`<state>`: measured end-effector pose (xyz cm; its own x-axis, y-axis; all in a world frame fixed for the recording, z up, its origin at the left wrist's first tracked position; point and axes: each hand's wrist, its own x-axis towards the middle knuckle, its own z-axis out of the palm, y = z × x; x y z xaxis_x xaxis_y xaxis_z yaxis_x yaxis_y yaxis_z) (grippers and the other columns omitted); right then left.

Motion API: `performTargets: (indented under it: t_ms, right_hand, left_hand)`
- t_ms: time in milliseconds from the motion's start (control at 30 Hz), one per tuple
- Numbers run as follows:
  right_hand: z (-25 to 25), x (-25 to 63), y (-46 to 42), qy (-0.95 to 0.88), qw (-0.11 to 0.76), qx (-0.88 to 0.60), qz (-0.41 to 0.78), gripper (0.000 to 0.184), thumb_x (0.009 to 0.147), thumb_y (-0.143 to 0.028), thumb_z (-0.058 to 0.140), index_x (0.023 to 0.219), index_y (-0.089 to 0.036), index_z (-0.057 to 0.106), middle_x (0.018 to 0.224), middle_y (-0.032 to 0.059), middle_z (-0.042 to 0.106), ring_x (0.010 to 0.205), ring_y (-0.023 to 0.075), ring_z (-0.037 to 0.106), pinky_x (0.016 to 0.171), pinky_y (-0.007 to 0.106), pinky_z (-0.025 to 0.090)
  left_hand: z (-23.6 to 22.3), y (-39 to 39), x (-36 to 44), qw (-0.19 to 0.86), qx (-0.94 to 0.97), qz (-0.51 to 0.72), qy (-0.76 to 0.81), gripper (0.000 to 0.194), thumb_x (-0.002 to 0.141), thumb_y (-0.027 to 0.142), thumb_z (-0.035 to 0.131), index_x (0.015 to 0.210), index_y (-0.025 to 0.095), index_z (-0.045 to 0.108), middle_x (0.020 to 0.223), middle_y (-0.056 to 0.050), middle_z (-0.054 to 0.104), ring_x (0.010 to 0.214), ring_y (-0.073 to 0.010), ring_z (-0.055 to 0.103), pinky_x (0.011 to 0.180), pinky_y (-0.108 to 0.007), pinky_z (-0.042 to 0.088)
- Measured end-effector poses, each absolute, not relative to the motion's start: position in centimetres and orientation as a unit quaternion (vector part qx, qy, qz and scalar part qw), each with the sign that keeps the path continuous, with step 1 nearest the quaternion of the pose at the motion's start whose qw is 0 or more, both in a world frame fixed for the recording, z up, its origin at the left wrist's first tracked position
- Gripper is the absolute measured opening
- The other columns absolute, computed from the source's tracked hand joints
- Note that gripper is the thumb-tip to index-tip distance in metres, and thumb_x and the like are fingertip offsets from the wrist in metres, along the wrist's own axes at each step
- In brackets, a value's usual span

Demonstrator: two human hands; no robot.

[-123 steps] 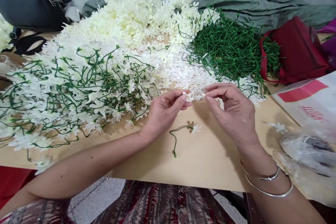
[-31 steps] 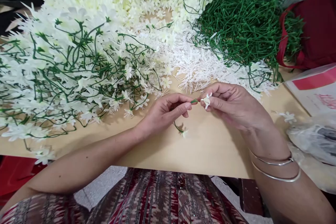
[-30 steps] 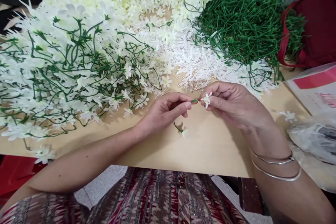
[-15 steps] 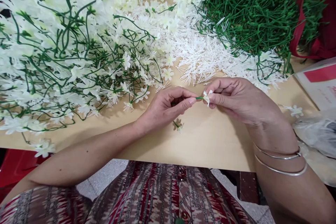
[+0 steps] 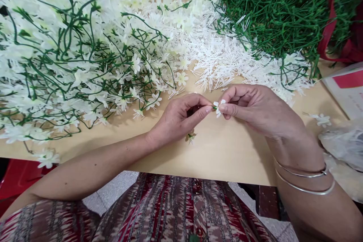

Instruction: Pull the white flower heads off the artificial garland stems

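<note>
Above the pale table (image 5: 227,155), a white flower (image 5: 218,108) meets a green stem (image 5: 214,107), held at its tip apparently for fine control; left hand (image 5: 184,115) pinches the stem, right hand (image 5: 252,109) the flower; beyond, stemmed blossoms (image 5: 85,64), white filaments (image 5: 215,49) and a green heap (image 5: 278,11), seemingly sorted within reach

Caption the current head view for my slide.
Left hand pinches a green stem while the right hand holds a small white flower at its tip.
</note>
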<state>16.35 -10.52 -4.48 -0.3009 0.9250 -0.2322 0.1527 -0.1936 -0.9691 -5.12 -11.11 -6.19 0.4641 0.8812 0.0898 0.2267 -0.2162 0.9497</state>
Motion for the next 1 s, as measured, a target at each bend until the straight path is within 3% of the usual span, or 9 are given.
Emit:
performTargets:
  t_ms: [267,500,767,1000]
  right_hand:
    - [-4.33,15.93,-10.37,-0.545,0.311,-0.486,0.609,0.032,0.075,-0.049,0.089,0.071,-0.025,0.068,0.058,-0.0027,0.061,0.057,0.0144,0.054,0.057,0.031,0.043]
    - [-4.24,15.61,-10.31,-0.538,0.313,-0.48,0.618,0.034,0.074,-0.05,0.089,0.071,-0.025,0.067,0.06,-0.0036,0.063,0.056,0.0128,0.053,0.056,0.03,0.044]
    - [-4.26,15.42,-10.21,-0.539,0.32,-0.485,0.611,0.033,0.076,-0.049,0.088,0.072,-0.024,0.066,0.062,-0.0028,0.063,0.058,0.0128,0.054,0.058,0.03,0.044]
    - [-3.82,16.11,-10.12,-0.506,0.325,-0.445,0.664,0.038,0.079,-0.055,0.083,0.095,-0.024,0.069,0.074,-0.002,0.067,0.069,0.0149,0.064,0.071,0.032,0.051]
  left_hand:
    - [-6.35,-11.08,-5.26,0.457,0.731,0.343,0.372,0.021,0.102,0.035,0.06,0.088,0.021,0.069,0.075,0.0,0.066,0.064,-0.0106,0.057,0.066,-0.026,0.049]
    - [-6.22,-11.32,-5.21,0.483,0.702,0.34,0.398,0.027,0.103,0.043,0.057,0.092,0.022,0.071,0.074,-0.001,0.064,0.062,-0.0116,0.058,0.063,-0.028,0.05]
    - [-6.32,-11.25,-5.02,0.47,0.711,0.354,0.386,0.023,0.103,0.035,0.058,0.09,0.021,0.069,0.07,0.0,0.062,0.065,-0.0121,0.057,0.066,-0.028,0.05]
    - [-6.17,-11.39,-4.97,0.527,0.668,0.362,0.38,0.02,0.103,0.033,0.056,0.093,0.018,0.066,0.069,0.003,0.055,0.06,-0.0092,0.052,0.059,-0.024,0.045]
